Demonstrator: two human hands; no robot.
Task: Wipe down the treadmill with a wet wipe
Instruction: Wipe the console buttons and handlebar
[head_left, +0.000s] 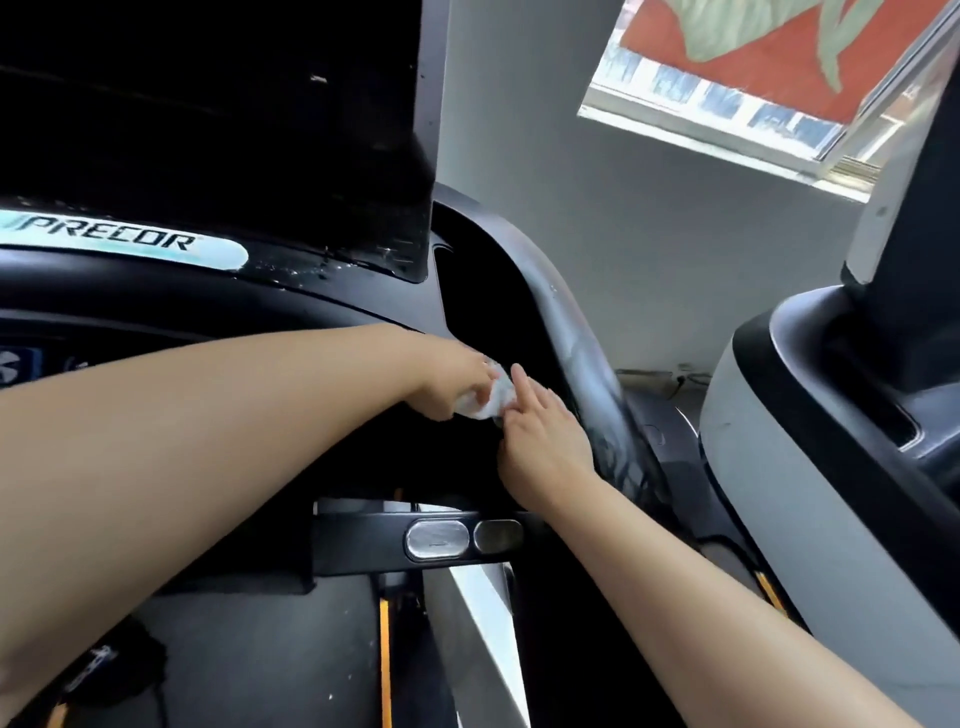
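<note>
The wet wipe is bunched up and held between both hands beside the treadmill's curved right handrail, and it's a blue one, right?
Not quite: the wet wipe is white, not blue, as the head view shows. The rest holds: it is bunched between the left hand and the right hand, beside the curved right handrail of the treadmill.

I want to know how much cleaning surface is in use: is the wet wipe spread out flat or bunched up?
Bunched up. The wet wipe shows as a crumpled white wad held between the left hand and right hand.
</note>
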